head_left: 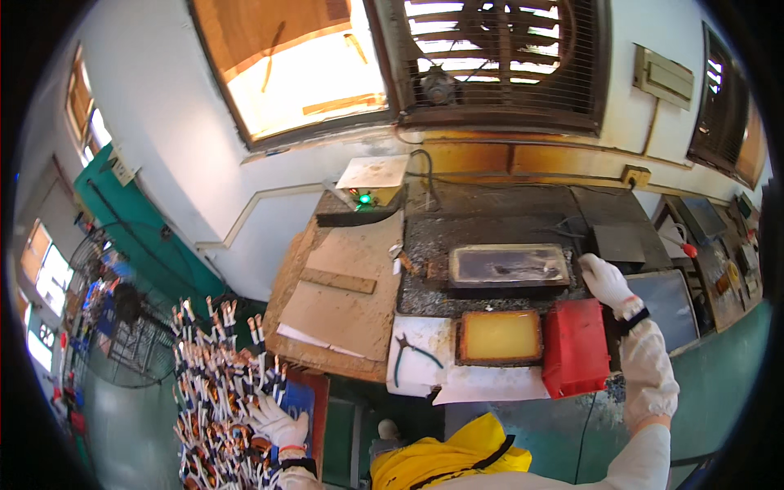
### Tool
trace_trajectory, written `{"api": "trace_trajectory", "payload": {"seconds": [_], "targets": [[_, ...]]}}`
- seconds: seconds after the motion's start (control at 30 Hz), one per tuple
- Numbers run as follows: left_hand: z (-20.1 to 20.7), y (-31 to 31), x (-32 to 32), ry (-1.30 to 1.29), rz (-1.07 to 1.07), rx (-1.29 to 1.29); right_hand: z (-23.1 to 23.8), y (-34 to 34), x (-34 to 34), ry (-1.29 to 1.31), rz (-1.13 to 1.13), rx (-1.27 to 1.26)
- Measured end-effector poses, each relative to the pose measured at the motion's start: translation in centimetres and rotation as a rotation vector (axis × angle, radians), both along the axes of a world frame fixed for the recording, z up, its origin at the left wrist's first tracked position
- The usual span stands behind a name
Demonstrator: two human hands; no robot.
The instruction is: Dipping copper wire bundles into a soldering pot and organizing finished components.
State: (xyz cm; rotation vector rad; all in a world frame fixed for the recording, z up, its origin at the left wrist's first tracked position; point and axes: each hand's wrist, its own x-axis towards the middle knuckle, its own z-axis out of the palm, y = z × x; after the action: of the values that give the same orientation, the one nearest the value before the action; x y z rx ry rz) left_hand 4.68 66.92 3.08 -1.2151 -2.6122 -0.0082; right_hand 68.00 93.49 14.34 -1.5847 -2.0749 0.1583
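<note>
My left hand (279, 420), in a white glove, lies over a big bundle of cable pieces (216, 384) with white and black sleeves and bare copper ends. Its fingers are stretched out and apart, touching the bundle. At the right of the bench, my gloved right hand (606, 282) is beside the right end of a rectangular metal pot (508, 267) with a grey, shiny surface. Its fingers are curled; whatever they may hold is hidden. Just below that hand stands a red bin (576, 347). To its left sits a dark-rimmed tray (500, 336) of yellowish material.
Pliers (414, 356) lie on white paper at the front edge. A wood strip (337, 281) rests on a brown board at left. Behind are a box with a green light (364, 198) and a barred window fan (506, 57). A caged floor fan (126, 327) stands at far left.
</note>
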Motion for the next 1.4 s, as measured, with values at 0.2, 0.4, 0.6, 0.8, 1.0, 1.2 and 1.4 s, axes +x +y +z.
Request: {"api": "trace_trajectory", "payload": {"seconds": [0.2, 0.4, 0.6, 0.8, 1.0, 1.2, 1.4], "targets": [[1.3, -0.2, 1.3, -0.293, -0.024, 0.171, -1.2, -7.3, -2.6, -0.039, 0.176, -0.048], [6.2, -2.3, 5.5, -0.309, -0.482, 0.294, -6.1, -13.3, -0.8, -0.21, 0.078, -0.155], [7.8, -5.0, 2.8, -0.04, -0.376, 0.477, -13.2, -16.7, 0.2, -0.493, -0.164, -0.316], [5.0, -5.3, -1.5, 0.097, -0.258, 0.257, -15.5, -17.5, -2.6, -0.346, -0.23, 0.034], [5.3, -5.6, -1.1, 0.115, -0.278, 0.183, -11.1, -18.1, -7.5, -0.285, -0.29, -0.035], [5.4, -5.3, -0.2, 0.105, -0.281, 0.143, -11.4, -19.7, -6.7, -0.266, -0.34, -0.037], [5.9, -4.9, 0.0, 0.186, -0.248, 0.103, -13.4, -19.0, -5.3, -0.284, -0.308, -0.005]]}}
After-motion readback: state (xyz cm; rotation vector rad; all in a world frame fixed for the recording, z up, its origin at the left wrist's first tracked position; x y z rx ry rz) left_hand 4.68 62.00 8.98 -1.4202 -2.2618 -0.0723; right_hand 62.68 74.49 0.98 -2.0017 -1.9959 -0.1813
